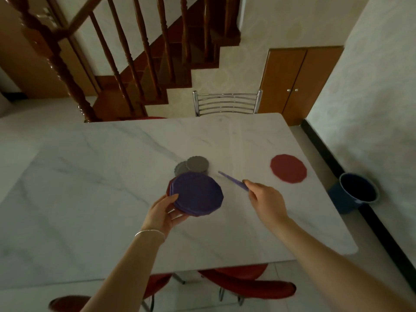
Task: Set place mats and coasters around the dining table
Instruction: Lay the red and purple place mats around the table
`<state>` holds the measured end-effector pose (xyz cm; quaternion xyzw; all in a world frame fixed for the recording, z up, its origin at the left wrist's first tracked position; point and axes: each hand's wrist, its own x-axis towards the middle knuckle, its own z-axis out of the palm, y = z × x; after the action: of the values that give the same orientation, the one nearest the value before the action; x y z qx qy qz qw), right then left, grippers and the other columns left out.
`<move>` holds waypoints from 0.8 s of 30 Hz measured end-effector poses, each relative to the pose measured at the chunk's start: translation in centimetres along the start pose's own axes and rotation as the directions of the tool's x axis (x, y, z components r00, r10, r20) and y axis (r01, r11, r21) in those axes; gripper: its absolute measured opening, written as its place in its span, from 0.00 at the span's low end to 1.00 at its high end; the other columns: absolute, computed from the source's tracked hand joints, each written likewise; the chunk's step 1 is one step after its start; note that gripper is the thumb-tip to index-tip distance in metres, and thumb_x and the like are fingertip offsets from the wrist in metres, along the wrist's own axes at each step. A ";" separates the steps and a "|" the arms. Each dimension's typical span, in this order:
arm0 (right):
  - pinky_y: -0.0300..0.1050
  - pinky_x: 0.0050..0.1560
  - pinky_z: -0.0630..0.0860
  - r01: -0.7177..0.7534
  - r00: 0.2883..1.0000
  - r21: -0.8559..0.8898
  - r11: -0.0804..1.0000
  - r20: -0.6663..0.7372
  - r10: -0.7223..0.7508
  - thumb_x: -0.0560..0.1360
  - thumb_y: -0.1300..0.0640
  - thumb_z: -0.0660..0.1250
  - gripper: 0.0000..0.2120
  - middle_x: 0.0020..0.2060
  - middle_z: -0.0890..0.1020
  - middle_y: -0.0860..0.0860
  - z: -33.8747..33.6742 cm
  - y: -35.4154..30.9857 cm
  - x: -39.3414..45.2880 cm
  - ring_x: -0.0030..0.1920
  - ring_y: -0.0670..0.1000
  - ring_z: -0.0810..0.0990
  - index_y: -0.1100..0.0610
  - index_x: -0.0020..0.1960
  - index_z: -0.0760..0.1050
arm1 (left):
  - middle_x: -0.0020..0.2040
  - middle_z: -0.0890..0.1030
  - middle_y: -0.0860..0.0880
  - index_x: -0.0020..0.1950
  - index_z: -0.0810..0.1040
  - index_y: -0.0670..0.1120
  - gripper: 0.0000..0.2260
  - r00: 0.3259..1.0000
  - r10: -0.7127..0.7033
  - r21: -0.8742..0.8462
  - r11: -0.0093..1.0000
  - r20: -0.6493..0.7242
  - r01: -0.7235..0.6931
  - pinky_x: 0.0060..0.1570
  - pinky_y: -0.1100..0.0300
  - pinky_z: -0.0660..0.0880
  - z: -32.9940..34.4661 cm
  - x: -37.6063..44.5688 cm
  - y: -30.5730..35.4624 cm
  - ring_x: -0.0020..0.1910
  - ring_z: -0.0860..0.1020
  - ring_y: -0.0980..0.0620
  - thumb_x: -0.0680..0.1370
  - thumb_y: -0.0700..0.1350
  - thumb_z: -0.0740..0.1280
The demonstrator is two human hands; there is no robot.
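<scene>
My left hand (165,212) grips a stack of round place mats (198,194), purple on top with red edges showing underneath, held above the white marble table (90,176). My right hand (265,199) pinches a single purple mat (231,180), seen edge-on and tilted, just right of the stack. One red round mat (288,168) lies flat on the table near its right edge. Two small grey coasters (193,165) with scalloped rims rest overlapping on the table just behind the stack.
A chrome-backed chair (227,103) stands at the table's far side. Red chair seats (247,282) sit under the near edge. A blue bucket (353,192) stands on the floor at the right wall. A wooden staircase (135,64) rises behind.
</scene>
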<state>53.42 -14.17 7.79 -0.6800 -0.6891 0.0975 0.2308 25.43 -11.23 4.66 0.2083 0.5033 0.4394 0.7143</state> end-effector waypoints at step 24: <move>0.49 0.54 0.74 0.165 0.864 -0.286 0.944 0.503 0.001 0.77 0.64 0.57 0.25 0.68 0.65 0.54 11.1 3.4 -9.2 0.65 0.57 0.65 0.54 0.72 0.60 | 0.44 0.84 0.42 0.52 0.79 0.43 0.08 0.986 -0.059 -0.118 0.992 -0.154 0.041 0.36 0.52 0.81 -4.4 -2.3 -2.4 0.41 0.83 0.43 0.73 0.40 0.67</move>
<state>51.14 -20.98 -5.09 -0.6298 -0.7603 0.1462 -0.0631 22.17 -15.08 2.35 0.1191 0.5372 0.4646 0.6938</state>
